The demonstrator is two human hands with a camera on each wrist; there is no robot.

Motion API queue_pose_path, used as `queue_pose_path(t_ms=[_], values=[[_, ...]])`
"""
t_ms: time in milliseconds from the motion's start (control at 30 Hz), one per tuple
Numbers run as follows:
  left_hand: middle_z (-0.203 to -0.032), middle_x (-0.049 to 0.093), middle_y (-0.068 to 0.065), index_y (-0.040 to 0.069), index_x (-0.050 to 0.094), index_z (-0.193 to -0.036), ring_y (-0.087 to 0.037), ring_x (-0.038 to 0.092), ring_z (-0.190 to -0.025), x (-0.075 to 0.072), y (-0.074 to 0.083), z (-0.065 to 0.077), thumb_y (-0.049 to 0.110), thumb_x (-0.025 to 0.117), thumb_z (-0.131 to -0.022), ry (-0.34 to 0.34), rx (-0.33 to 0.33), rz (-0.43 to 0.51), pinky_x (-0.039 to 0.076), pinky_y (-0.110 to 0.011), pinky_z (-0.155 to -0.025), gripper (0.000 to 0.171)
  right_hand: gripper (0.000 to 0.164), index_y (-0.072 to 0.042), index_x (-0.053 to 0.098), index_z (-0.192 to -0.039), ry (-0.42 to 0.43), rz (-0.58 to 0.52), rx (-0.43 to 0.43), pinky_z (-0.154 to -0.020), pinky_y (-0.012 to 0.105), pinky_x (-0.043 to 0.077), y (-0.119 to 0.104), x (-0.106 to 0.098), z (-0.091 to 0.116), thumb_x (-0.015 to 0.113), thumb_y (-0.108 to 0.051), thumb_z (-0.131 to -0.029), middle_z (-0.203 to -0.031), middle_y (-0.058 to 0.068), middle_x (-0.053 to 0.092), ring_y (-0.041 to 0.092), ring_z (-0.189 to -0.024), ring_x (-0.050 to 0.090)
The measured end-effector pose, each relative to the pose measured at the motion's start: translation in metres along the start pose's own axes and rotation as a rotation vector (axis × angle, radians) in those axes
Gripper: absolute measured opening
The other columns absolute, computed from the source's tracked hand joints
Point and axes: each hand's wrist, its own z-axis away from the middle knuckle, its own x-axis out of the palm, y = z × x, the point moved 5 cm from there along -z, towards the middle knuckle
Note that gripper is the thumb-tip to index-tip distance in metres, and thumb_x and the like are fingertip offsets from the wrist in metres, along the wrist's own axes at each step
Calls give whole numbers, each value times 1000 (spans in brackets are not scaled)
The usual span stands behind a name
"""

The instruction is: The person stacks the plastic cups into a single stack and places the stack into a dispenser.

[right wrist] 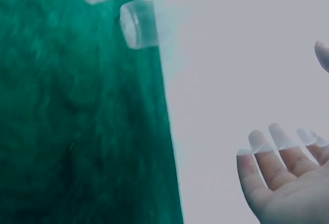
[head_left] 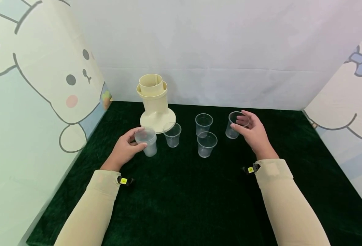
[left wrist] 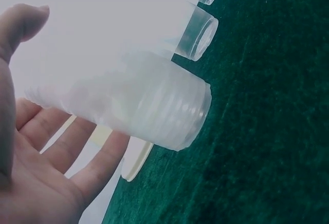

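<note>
In the head view my left hand (head_left: pixel 127 148) holds a stack of nested clear plastic cups (head_left: pixel 150 149), thumb in front and fingers behind. The left wrist view shows the ridged, frosty stack (left wrist: pixel 175 106) leaning across my fingers (left wrist: pixel 105 162). My right hand (head_left: pixel 254 132) is around a single clear cup (head_left: pixel 231 132) at the right, its fingers showing through the cup wall. Glare hides most of that cup in the right wrist view. Three more clear cups stand upright between the hands: one (head_left: pixel 172 138) beside the stack, one (head_left: pixel 203 128) farther back, one (head_left: pixel 205 150) nearer me.
A cream plastic stand (head_left: pixel 154 104) with a round base and a tube-like top rises behind the stack. Dark green cloth (head_left: pixel 193 201) covers the table. White fabric (head_left: pixel 224 44) hangs behind, with cartoon-printed panels (head_left: pixel 45 68) at both sides.
</note>
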Motion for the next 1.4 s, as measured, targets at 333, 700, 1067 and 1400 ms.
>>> queue_pose_path(t_ms=[333, 700, 1067, 1400], values=[[-149, 51, -9, 17, 47, -153, -29, 52, -131, 1, -1, 1, 31, 77, -95, 2, 3, 11, 47, -52, -106, 66, 82, -20, 32, -161, 42, -5, -79, -110, 48, 39, -34, 12, 4, 77, -37, -95, -150, 9, 49, 24, -138, 46], [-149, 51, -9, 16, 47, -153, -29, 52, -131, 0, 0, 3, 31, 77, -95, 8, 13, 2, 48, -53, -105, 66, 79, -19, 37, -159, 2, 12, -174, -112, 46, 40, -68, 39, 2, 79, -34, -93, -148, 8, 52, 22, -136, 49], [-147, 52, -8, 17, 48, -152, -27, 52, -131, 3, -2, 0, 35, 77, -95, -7, 33, 8, 48, -52, -106, 66, 77, -22, 41, -157, -36, -44, -225, -111, 44, 41, -92, 62, 0, 81, -34, -91, -143, 6, 55, 19, -131, 52], [-150, 50, -9, 16, 47, -153, -30, 49, -134, 2, 1, 1, 35, 76, -95, 2, 15, -7, 46, -54, -108, 68, 76, -21, 44, -156, -117, -89, -243, -109, 46, 43, -114, 108, 1, 81, -33, -91, -140, 7, 57, 23, -126, 56]])
